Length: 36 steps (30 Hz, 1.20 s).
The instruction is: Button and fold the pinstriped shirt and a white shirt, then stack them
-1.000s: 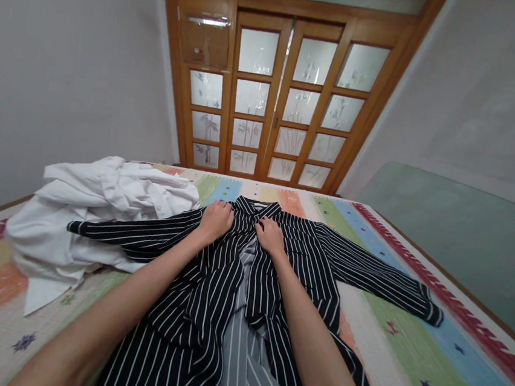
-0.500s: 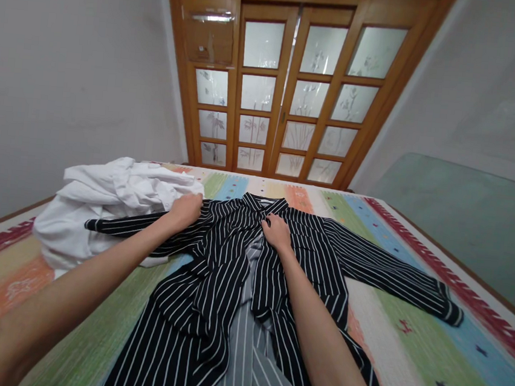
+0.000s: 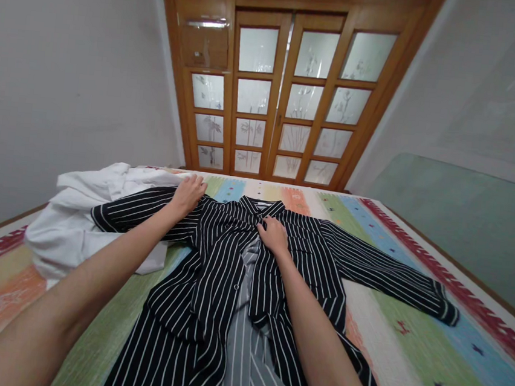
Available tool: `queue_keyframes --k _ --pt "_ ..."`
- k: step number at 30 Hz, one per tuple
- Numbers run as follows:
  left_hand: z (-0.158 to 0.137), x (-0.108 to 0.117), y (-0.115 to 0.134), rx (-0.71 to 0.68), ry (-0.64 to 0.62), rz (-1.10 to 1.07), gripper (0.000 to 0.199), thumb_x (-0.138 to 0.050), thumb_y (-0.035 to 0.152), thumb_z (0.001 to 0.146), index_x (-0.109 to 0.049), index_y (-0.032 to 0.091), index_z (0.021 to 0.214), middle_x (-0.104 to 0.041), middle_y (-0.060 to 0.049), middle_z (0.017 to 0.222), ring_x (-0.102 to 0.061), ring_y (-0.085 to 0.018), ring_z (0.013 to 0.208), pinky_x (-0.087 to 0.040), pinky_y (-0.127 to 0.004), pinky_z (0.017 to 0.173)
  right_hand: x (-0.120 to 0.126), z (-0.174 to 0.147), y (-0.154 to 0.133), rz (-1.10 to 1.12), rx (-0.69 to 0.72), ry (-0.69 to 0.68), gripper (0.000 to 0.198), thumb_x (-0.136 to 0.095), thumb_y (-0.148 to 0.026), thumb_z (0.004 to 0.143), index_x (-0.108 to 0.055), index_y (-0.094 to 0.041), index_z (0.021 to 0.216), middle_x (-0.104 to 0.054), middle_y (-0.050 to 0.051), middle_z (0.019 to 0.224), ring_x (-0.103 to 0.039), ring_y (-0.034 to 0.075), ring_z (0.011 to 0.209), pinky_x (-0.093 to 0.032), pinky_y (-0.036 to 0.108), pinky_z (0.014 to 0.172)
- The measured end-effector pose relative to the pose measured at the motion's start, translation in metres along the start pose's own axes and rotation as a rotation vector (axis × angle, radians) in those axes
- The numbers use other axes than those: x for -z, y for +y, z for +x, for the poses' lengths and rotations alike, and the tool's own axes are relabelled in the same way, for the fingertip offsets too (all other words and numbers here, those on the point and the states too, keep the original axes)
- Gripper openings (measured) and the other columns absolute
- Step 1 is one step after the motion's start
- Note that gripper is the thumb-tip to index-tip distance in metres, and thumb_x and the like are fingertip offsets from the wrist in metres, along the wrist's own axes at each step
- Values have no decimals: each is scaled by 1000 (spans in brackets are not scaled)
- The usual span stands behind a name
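Observation:
A black shirt with white stripes (image 3: 218,262) lies front up, its collar at the far side and its lower front parted over a grey inner side. My left hand (image 3: 189,194) is at the top edge of the left-side sleeve near the shoulder, its bent fingers closed on the cloth. Just below the collar, my right hand (image 3: 274,236) has curled fingers gripping the front opening. The right-side sleeve (image 3: 390,272) stretches out flat. Under the left-side sleeve, a crumpled white garment (image 3: 72,230) is bunched up.
The shirt lies on a bed-like surface with a multicoloured striped cover (image 3: 411,347). A pale green board (image 3: 464,219) stands along the right side. Beyond the far edge are wooden doors with frosted panes (image 3: 280,98). Grey walls rise on both sides.
My left hand has risen slightly toward the far edge, and the left-side sleeve has spread wider and moved up with it. My right hand stays at the shirt's front. The view has tilted up slightly.

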State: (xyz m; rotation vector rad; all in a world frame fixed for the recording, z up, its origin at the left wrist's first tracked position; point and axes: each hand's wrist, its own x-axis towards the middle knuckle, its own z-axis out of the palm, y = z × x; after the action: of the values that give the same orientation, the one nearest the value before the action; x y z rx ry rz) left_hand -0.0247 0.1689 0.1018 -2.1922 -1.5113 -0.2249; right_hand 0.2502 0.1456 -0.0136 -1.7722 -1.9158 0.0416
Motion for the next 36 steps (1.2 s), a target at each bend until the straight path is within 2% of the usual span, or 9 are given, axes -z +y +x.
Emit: queue_keyframes --k 2,5,8,10,19,25,28,32,36 --pt "0 -6 22 -43 8 -104 32 -42 10 83 -65 12 105 -61 -21 112 -51 -35 114 -38 -47 97 -1 0 -1 -18 -7 -15 43 -43 -34 93 -63 -13 125 -54 13 139 -45 27 131 -30 39 109" --pt "-3 -19 60 -111 -80 -202 28 -44 25 89 -66 14 103 -65 -19 106 -57 -32 107 -41 -43 95 -2 0 -2 -42 -26 -44 47 -39 -34 94 -58 -12 132 -48 14 145 -39 27 135 -24 43 112" --pt "-10 -37 90 -102 -211 -279 36 -45 40 92 -65 14 106 -66 -20 112 -59 -33 108 -43 -42 93 -2 0 -4 -67 -50 -67 49 -37 -35 95 -54 -17 136 -44 12 148 -34 27 138 -20 46 113" --pt "-12 -49 100 -61 -252 -346 40 -47 44 91 -63 14 111 -62 -20 123 -58 -34 113 -42 -43 95 -1 0 -4 -78 -66 -82 50 -36 -37 95 -51 -18 139 -42 11 150 -32 27 140 -18 46 114" --pt "2 -77 97 -8 -250 -590 58 -51 56 85 -59 13 124 -49 -21 142 -44 -36 133 -33 -44 107 5 11 5 -108 -133 -166 59 -31 -44 95 -41 -16 146 -31 11 156 -22 28 144 -13 49 115" --pt "15 -72 107 -30 -487 -452 87 -28 74 85 -31 14 149 -19 -16 158 -16 -36 145 -18 -52 114 13 23 16 -169 -168 -267 61 -27 -45 96 -33 -18 150 -22 7 159 -16 25 146 -10 46 116" --pt "25 -68 107 -28 -522 -431 97 -31 81 79 -27 16 151 -19 -14 159 -18 -38 145 -18 -53 114 15 26 18 -182 -175 -290 61 -26 -45 96 -31 -18 151 -21 6 160 -15 25 146 -10 46 116" --pt "37 -74 105 78 -380 -432 81 -26 69 89 -38 12 145 -34 -17 153 -31 -37 139 -24 -51 112 16 26 17 -168 -184 -270 61 -27 -44 95 -32 -18 150 -22 6 159 -16 25 146 -9 46 117" --pt "44 -86 103 38 -331 -431 67 -31 56 93 -36 16 146 -27 -12 157 -22 -35 143 -23 -50 112 14 25 17 -141 -187 -247 61 -28 -44 95 -35 -17 149 -25 5 159 -17 25 146 -8 46 117"
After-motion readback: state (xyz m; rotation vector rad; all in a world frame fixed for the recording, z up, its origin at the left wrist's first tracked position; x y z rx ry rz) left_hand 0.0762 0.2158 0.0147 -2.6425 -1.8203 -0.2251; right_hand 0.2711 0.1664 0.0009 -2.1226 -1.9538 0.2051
